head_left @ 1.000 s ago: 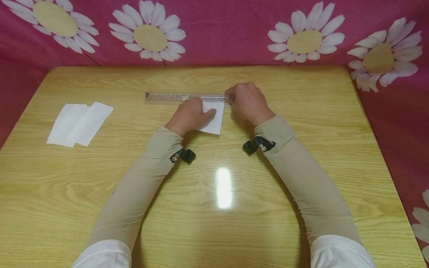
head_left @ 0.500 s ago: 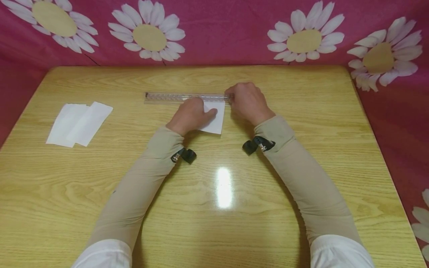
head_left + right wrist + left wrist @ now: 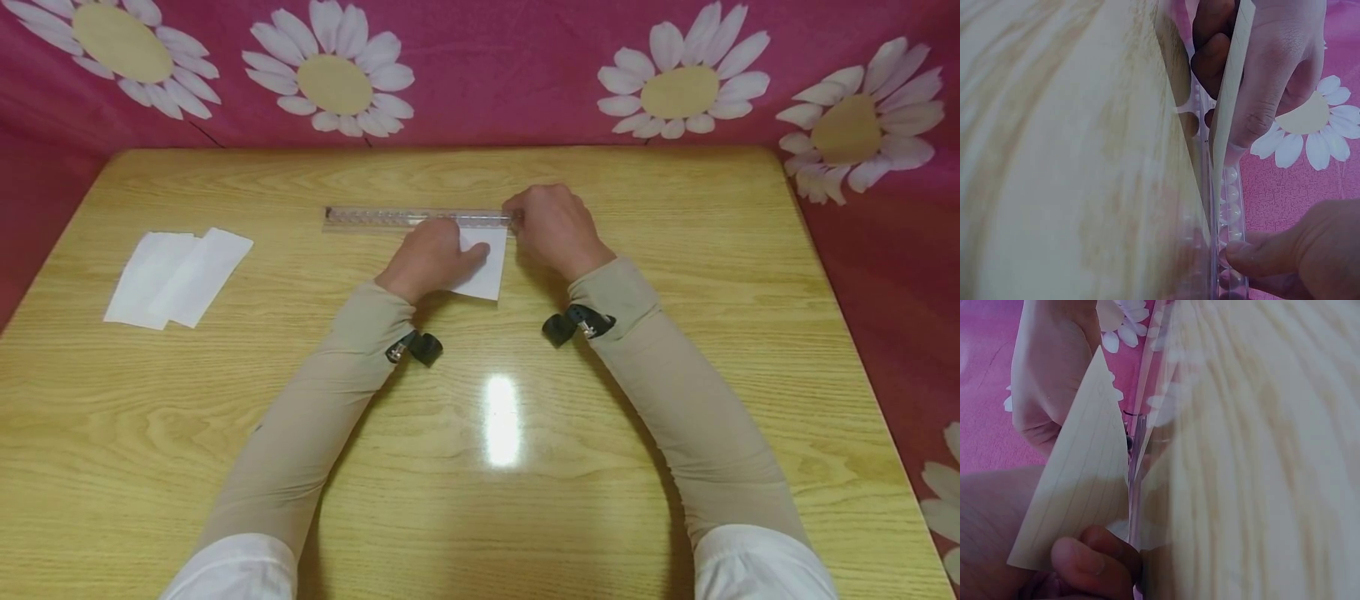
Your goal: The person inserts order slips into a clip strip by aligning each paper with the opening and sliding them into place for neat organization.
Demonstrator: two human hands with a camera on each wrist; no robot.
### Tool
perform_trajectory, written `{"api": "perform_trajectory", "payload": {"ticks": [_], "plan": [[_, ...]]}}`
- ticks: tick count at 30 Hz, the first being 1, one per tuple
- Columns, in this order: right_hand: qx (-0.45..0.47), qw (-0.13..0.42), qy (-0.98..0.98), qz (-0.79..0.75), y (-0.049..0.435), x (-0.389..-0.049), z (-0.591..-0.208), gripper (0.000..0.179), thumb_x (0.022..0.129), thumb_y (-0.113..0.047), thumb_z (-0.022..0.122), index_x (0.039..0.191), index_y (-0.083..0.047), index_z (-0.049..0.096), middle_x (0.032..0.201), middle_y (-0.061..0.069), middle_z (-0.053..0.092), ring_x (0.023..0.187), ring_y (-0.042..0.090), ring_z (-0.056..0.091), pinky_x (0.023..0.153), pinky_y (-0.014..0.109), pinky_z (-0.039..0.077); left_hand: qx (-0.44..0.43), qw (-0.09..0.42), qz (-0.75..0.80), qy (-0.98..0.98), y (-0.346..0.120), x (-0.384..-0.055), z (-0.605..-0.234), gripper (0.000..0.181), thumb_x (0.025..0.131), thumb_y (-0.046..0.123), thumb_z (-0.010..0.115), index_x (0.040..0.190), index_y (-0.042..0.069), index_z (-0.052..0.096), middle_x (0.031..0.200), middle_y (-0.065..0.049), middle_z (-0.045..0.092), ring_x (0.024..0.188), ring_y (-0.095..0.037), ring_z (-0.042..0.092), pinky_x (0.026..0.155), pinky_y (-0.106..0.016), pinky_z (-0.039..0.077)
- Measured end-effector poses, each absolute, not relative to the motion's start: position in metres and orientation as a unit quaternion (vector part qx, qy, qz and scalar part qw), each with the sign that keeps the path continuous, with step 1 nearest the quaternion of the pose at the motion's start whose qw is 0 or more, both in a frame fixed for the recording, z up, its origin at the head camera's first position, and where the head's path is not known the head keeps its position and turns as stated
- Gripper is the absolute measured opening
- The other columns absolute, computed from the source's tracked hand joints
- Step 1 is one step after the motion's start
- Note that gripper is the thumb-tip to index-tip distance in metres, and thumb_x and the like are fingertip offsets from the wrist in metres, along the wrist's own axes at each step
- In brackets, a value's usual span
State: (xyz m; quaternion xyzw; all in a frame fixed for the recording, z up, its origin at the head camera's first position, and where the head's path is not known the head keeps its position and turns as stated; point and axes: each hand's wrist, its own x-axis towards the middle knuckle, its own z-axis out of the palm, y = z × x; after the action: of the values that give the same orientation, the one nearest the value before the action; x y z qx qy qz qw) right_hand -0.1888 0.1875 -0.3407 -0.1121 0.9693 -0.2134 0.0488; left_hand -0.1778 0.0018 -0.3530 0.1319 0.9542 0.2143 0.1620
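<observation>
A long clear plastic strip (image 3: 367, 218) with a row of round bumps lies crosswise near the back of the table. My right hand (image 3: 557, 229) holds its right end, with thumb and finger pinching it in the right wrist view. My left hand (image 3: 429, 258) pinches a small sheet of white paper (image 3: 487, 271), its far edge against the strip. In the left wrist view the paper (image 3: 1079, 481) shows faint ruled lines and stands up from the table, with curled fingertips (image 3: 1088, 559) at its lower edge. The left palm hides part of the sheet.
Two white paper pieces (image 3: 180, 275) lie overlapping at the left of the wooden table (image 3: 480, 517). A pink cloth (image 3: 495, 75) with large daisies hangs behind the table's back edge and along its right side.
My left hand and the paper have slid slightly to the right along the strip. My right hand and the strip have stayed put.
</observation>
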Motion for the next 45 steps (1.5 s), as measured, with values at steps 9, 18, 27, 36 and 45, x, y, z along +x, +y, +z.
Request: {"api": "perform_trajectory", "payload": {"ticks": [9,18,27,36,45], "plan": [[-0.115,0.046,0.969,-0.213,0.188,-0.189,-0.341,0.041,0.096,0.001,0.054,0.128,-0.015,0.074,0.127,0.009,0.074,0.097,0.025,0.059,0.087,0.044,0.053,0.140,0.154,0.215,0.954,0.004,-0.178,-0.353,0.047,0.104,0.044,0.053,0.071,0.011,0.049,0.079,-0.009,0.053,0.069,-0.022,0.049,0.073,-0.037,0.048],[-0.119,0.034,0.969,-0.214,0.188,-0.190,-0.343,0.041,0.093,0.003,0.054,0.121,-0.016,0.078,0.111,0.009,0.076,0.093,0.026,0.060,0.084,0.044,0.053,0.140,0.158,0.223,0.952,0.006,-0.177,-0.353,0.046,0.104,0.043,0.053,0.071,0.012,0.047,0.077,-0.006,0.048,0.068,-0.021,0.048,0.072,-0.037,0.047],[-0.121,0.031,0.969,-0.212,0.188,-0.190,-0.344,0.040,0.093,0.003,0.056,0.120,-0.016,0.078,0.109,0.009,0.076,0.093,0.027,0.061,0.086,0.046,0.054,0.140,0.156,0.225,0.952,0.008,-0.177,-0.354,0.047,0.103,0.043,0.054,0.069,0.013,0.044,0.072,-0.003,0.043,0.067,-0.020,0.046,0.067,-0.034,0.043],[-0.118,0.037,0.969,-0.212,0.188,-0.189,-0.342,0.041,0.095,0.002,0.055,0.126,-0.015,0.075,0.121,0.010,0.075,0.098,0.027,0.063,0.090,0.047,0.055,0.140,0.160,0.226,0.951,0.010,-0.177,-0.353,0.047,0.104,0.043,0.053,0.068,0.014,0.043,0.070,-0.001,0.040,0.064,-0.018,0.043,0.065,-0.033,0.042],[-0.111,0.048,0.969,-0.214,0.188,-0.189,-0.341,0.040,0.096,0.000,0.056,0.129,-0.014,0.073,0.129,0.012,0.073,0.108,0.030,0.067,0.096,0.048,0.055,0.141,0.158,0.220,0.952,0.012,-0.176,-0.352,0.046,0.104,0.043,0.053,0.070,0.012,0.046,0.073,-0.004,0.045,0.069,-0.021,0.048,0.068,-0.034,0.044]]}}
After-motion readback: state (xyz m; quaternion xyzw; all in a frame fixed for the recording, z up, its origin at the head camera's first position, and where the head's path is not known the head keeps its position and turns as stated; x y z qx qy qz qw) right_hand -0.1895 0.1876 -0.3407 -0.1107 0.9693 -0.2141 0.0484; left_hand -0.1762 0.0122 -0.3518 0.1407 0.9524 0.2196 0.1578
